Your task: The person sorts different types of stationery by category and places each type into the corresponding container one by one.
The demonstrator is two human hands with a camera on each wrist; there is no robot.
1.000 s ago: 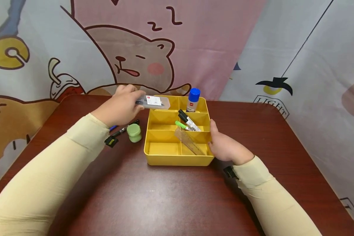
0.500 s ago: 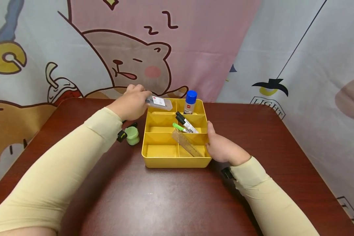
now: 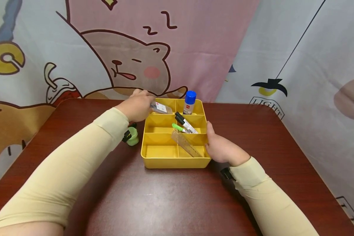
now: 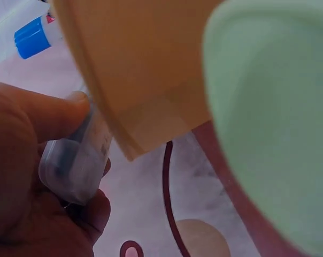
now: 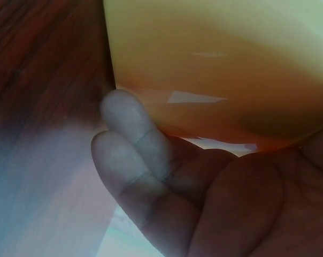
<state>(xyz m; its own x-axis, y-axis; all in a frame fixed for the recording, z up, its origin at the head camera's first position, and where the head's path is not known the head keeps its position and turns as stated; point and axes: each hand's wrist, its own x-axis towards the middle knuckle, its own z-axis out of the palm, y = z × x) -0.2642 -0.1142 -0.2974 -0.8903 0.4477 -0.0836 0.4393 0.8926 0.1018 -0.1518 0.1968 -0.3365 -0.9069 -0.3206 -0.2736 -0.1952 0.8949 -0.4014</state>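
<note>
My left hand (image 3: 137, 105) grips a clear plastic case (image 3: 162, 108) with a white label over the back left compartment of a yellow divided box (image 3: 177, 163). In the left wrist view, thumb and fingers close around the case (image 4: 70, 166) beside the box's wall (image 4: 145, 64). My right hand (image 3: 224, 146) holds the box's right side; the right wrist view has its fingers (image 5: 121, 160) against the outer wall (image 5: 204, 64). The box contains a blue-capped glue stick (image 3: 189, 103), black-capped markers (image 3: 186, 124), a green-capped pen (image 3: 179, 127) and a clear ruler (image 3: 186, 144).
A light green jar (image 3: 132, 137) stands left of the box, partly behind the left wrist; it looms blurred in the left wrist view. A dark red wooden table (image 3: 165, 203) lies beneath, with a printed cloth (image 3: 212, 49) behind it.
My left hand has moved right with the case and lowered it into the back left compartment's opening. The right hand stays on the box's side. The view has shifted slightly.
</note>
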